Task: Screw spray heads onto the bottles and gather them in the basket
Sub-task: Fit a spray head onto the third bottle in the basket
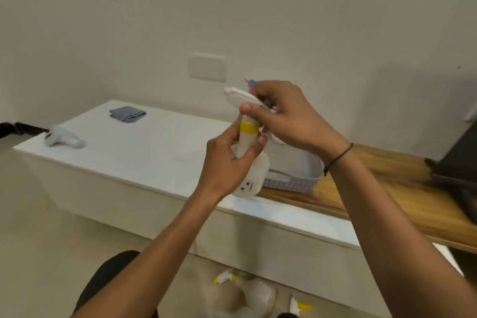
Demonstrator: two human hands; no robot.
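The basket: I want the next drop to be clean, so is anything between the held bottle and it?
Nothing visible blocks it. The bottle, held in the left hand with the right hand on the spray head, is just in front of the basket.

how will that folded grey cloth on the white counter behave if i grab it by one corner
The folded grey cloth looks soft and limp, so it would probably unfold and droop when lifted. It lies flat, so it shouldn't roll or tip. Pushed along the smooth white counter, it may slide or bunch.
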